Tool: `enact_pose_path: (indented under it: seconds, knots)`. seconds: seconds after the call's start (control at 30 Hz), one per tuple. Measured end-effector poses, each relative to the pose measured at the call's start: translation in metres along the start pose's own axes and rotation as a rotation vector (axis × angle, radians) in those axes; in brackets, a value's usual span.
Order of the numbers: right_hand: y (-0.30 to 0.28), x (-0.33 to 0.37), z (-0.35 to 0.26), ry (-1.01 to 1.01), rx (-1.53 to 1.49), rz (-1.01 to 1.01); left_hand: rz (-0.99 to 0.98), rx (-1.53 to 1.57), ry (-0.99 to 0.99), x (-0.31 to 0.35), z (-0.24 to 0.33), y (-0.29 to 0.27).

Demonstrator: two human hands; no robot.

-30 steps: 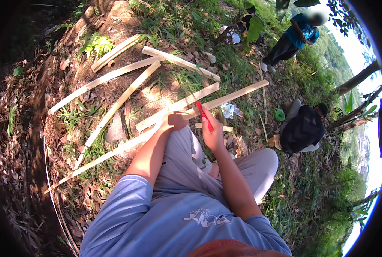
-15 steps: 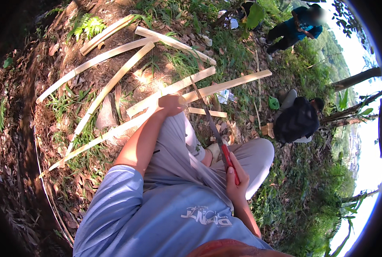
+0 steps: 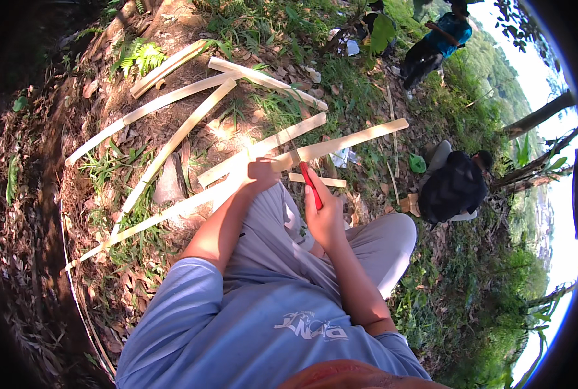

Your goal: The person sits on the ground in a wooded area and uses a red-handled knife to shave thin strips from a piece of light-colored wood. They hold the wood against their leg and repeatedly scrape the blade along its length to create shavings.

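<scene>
A long pale wooden slat [image 3: 360, 135] runs slantwise across my lap, its far end out to the right. My left hand [image 3: 261, 174] is closed round it and presses it near my knee. In my right hand [image 3: 326, 212] is the red handle of a hand saw [image 3: 310, 185], fingers wrapped round it. The dark blade meets the slat just right of my left hand; its far part is hard to make out against the ground. A shorter slat [image 3: 285, 135] lies just beyond, and a small offcut-like strip [image 3: 328, 182] lies beside my right hand.
Several more slats lie on the leafy ground, such as a curved one [image 3: 172, 152] and a bundle [image 3: 169, 69]. A flat stone-like piece [image 3: 169, 181] sits among them. A seated person [image 3: 454, 185] is at the right, and another person [image 3: 435, 45] stands farther off.
My right hand has moved up and forward with the saw, bringing its blade onto the long slat close to the handle. My left hand stays on the slat. The standing person's pose has shifted.
</scene>
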State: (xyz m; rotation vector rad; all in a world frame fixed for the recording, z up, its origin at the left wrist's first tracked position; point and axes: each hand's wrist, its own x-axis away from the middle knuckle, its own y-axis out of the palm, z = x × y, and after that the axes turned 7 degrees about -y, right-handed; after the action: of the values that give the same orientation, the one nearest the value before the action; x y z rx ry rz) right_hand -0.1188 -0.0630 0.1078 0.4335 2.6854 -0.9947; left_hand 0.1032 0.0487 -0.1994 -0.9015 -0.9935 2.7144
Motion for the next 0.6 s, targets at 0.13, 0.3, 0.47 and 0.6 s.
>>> enact_pose_path:
  seconds: [0.13,0.3,0.47,0.6]
  knots:
    - [0.056,-0.055,-0.008,0.017,-0.104,-0.081,0.207,-0.233,-0.136,0.029,-0.096,0.026]
    - [0.05,-0.047,0.031,0.027,-0.075,0.04,0.007,-0.173,0.189,0.004,-0.022,-0.004]
    - [0.037,-0.019,-0.008,-0.004,-0.109,-0.003,-0.174,-0.467,-0.104,0.008,-0.017,-0.043]
    - [-0.011,0.022,0.004,0.03,-0.139,0.16,-0.287,-0.188,-0.287,-0.012,0.036,-0.064]
